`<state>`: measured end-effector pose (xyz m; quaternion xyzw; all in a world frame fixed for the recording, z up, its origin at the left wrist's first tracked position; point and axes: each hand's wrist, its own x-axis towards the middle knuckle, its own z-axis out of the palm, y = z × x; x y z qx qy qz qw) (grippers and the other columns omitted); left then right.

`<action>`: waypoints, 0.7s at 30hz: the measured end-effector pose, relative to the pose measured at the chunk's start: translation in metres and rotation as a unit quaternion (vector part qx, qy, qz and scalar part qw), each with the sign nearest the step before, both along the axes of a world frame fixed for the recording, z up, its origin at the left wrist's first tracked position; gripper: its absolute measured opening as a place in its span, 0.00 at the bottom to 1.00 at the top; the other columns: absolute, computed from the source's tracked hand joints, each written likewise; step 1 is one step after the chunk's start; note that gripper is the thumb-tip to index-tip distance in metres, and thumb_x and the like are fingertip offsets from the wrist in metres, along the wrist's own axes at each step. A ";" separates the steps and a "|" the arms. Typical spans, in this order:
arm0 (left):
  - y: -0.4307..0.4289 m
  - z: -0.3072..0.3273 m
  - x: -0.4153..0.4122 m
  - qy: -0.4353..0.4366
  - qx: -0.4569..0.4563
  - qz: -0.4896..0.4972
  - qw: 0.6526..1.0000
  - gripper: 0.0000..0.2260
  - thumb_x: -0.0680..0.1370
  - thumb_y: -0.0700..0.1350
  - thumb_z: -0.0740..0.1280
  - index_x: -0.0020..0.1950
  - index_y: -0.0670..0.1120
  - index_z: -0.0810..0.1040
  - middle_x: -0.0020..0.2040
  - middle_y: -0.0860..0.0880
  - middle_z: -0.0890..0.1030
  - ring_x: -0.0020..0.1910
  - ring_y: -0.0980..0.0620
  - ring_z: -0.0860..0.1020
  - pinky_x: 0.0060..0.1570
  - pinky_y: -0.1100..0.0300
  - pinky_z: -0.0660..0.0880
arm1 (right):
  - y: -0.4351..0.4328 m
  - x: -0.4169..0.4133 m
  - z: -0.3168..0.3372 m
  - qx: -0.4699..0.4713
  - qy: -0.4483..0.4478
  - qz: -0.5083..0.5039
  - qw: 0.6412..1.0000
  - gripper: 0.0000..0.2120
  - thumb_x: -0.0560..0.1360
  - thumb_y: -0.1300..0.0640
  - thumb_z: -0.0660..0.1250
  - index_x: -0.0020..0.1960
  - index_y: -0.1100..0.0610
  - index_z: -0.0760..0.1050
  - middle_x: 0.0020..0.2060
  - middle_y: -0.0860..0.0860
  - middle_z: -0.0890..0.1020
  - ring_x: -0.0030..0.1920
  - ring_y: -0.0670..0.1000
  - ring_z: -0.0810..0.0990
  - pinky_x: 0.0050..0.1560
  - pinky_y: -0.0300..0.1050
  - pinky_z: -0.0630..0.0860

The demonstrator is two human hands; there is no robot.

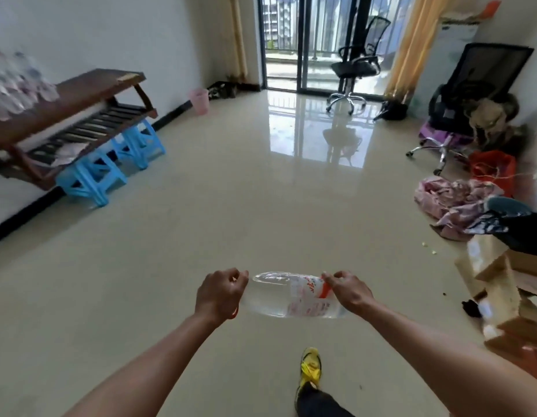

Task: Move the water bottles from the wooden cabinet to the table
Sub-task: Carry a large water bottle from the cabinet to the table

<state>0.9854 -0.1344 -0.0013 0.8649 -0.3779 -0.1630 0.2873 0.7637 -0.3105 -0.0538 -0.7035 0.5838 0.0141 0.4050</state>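
Note:
A clear water bottle (287, 297) with a white and red label lies sideways in front of me, held at both ends over the tiled floor. My left hand (220, 294) grips one end, where a bit of red shows under the palm. My right hand (347, 291) grips the other end by the label. At the far left, several clear water bottles (17, 85) stand blurred on the top of the dark wooden cabinet (80, 97).
Blue plastic stools (110, 173) sit under the cabinet, a pink bin (198, 100) by the wall. Two office chairs (356, 64) and a balcony door stand at the back. Clothes (460, 203) and cardboard boxes (499, 284) crowd the right side. My yellow shoe (311, 367) is below.

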 end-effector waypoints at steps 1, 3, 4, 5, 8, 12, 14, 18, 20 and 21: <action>-0.007 -0.001 0.022 -0.010 -0.003 0.012 1.000 0.20 0.72 0.61 0.58 0.30 0.47 0.73 0.26 0.50 0.73 0.34 0.46 0.74 0.31 0.58 0.64 | -0.015 0.028 0.002 -0.004 -0.002 0.022 1.000 0.27 0.76 0.33 0.58 0.61 0.53 0.75 0.60 0.55 0.80 0.58 0.58 0.77 0.55 0.48 0.72; -0.025 -0.005 0.066 -0.016 -0.008 0.044 0.999 0.20 0.71 0.61 0.57 0.30 0.47 0.72 0.26 0.50 0.73 0.34 0.46 0.73 0.32 0.58 0.64 | -0.046 0.086 -0.004 -0.002 -0.005 0.058 0.998 0.26 0.77 0.34 0.58 0.62 0.53 0.75 0.61 0.56 0.79 0.60 0.58 0.77 0.56 0.47 0.71; -0.033 -0.006 0.086 -0.018 -0.009 0.058 0.998 0.20 0.71 0.61 0.57 0.28 0.47 0.70 0.25 0.50 0.72 0.33 0.46 0.73 0.32 0.58 0.63 | -0.061 0.112 -0.008 -0.003 -0.004 0.069 0.998 0.27 0.77 0.34 0.58 0.63 0.53 0.75 0.62 0.56 0.79 0.60 0.58 0.76 0.56 0.47 0.70; -0.045 -0.004 0.111 -0.031 -0.011 0.073 0.997 0.20 0.71 0.61 0.57 0.27 0.48 0.69 0.25 0.50 0.72 0.33 0.46 0.72 0.31 0.58 0.63 | -0.079 0.145 -0.007 -0.007 -0.007 0.088 0.996 0.27 0.76 0.34 0.58 0.64 0.53 0.74 0.62 0.56 0.79 0.61 0.58 0.76 0.57 0.47 0.70; -0.072 0.003 0.176 -0.025 -0.021 0.117 0.993 0.19 0.71 0.61 0.58 0.26 0.51 0.68 0.25 0.53 0.72 0.33 0.48 0.72 0.31 0.58 0.63 | -0.122 0.228 -0.003 -0.004 -0.002 0.129 0.992 0.30 0.75 0.31 0.57 0.65 0.51 0.73 0.63 0.55 0.79 0.62 0.57 0.77 0.59 0.46 0.71; -0.095 0.013 0.249 -0.033 -0.042 0.186 0.981 0.19 0.71 0.61 0.58 0.26 0.50 0.66 0.24 0.52 0.70 0.30 0.49 0.70 0.31 0.57 0.64 | -0.168 0.337 0.017 -0.013 0.008 0.193 0.981 0.30 0.75 0.31 0.57 0.67 0.49 0.72 0.63 0.55 0.78 0.63 0.58 0.76 0.60 0.47 0.70; -0.098 0.013 0.276 -0.027 -0.045 0.216 0.975 0.19 0.71 0.60 0.59 0.26 0.50 0.66 0.23 0.53 0.69 0.28 0.51 0.69 0.31 0.58 0.63 | -0.180 0.382 0.023 -0.020 0.018 0.220 0.975 0.29 0.75 0.31 0.57 0.66 0.48 0.72 0.63 0.55 0.79 0.63 0.58 0.76 0.59 0.47 0.70; -0.101 0.004 0.360 -0.034 -0.054 0.271 0.960 0.20 0.71 0.60 0.59 0.25 0.49 0.64 0.21 0.52 0.68 0.27 0.53 0.67 0.30 0.58 0.62 | -0.192 0.495 0.016 -0.018 0.015 0.262 0.965 0.28 0.74 0.31 0.58 0.66 0.49 0.73 0.62 0.54 0.79 0.61 0.57 0.76 0.57 0.46 0.69; -0.102 -0.004 0.411 -0.042 -0.044 0.287 0.956 0.20 0.71 0.60 0.58 0.26 0.48 0.63 0.22 0.51 0.67 0.28 0.50 0.67 0.31 0.57 0.62 | -0.193 0.550 0.005 0.001 0.009 0.271 0.963 0.28 0.74 0.32 0.59 0.65 0.50 0.73 0.61 0.55 0.79 0.61 0.58 0.76 0.59 0.47 0.71; -0.103 -0.010 0.448 -0.040 -0.042 0.294 0.954 0.20 0.71 0.60 0.58 0.26 0.47 0.63 0.22 0.50 0.67 0.29 0.49 0.67 0.31 0.57 0.62 | -0.194 0.590 -0.004 0.009 0.006 0.273 0.962 0.28 0.74 0.32 0.60 0.65 0.50 0.73 0.61 0.55 0.80 0.60 0.58 0.77 0.60 0.49 0.72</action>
